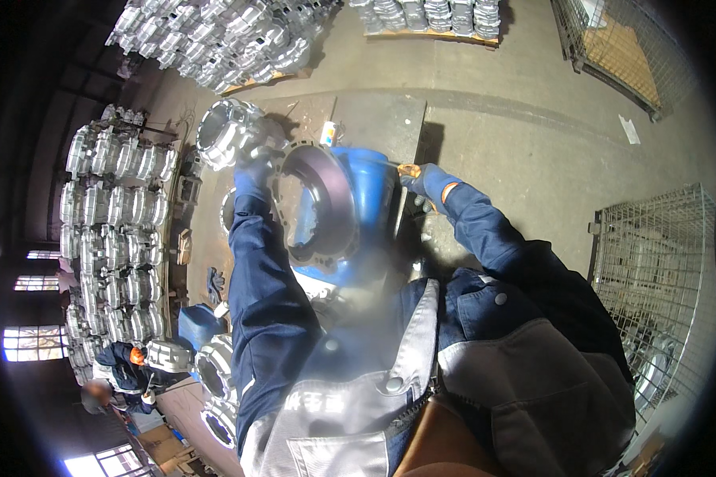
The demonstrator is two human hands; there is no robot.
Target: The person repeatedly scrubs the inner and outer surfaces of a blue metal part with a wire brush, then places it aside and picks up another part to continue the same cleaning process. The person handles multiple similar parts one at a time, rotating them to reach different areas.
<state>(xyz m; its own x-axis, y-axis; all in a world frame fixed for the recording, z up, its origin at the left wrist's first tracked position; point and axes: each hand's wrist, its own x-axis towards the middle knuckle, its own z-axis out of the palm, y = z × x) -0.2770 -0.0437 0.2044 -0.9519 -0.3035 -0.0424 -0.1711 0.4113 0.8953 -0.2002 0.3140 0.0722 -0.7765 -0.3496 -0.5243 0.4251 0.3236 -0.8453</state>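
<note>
The person leans over a blue machine body that stands near the middle of the view, a little toward 12 o'clock. A large round metal casting, grey and ring-shaped with notches on its rim, stands upright against the left side of this blue body. The left hand, in a blue glove, rests on the upper left edge of the casting at about 10 o'clock from it; the fingers seem to be curled on the rim, but I cannot tell how firm the grasp is. The right hand, also in a blue glove, is at 3 o'clock from the blue body and is clenched around a thin tool with an orange handle, whose tip points toward the blue body. Another shiny casting lies just beyond the left hand at 11 o'clock. Stacks of similar castings fill the 9 o'clock side, and a wire cage stands at 3 o'clock.
</note>
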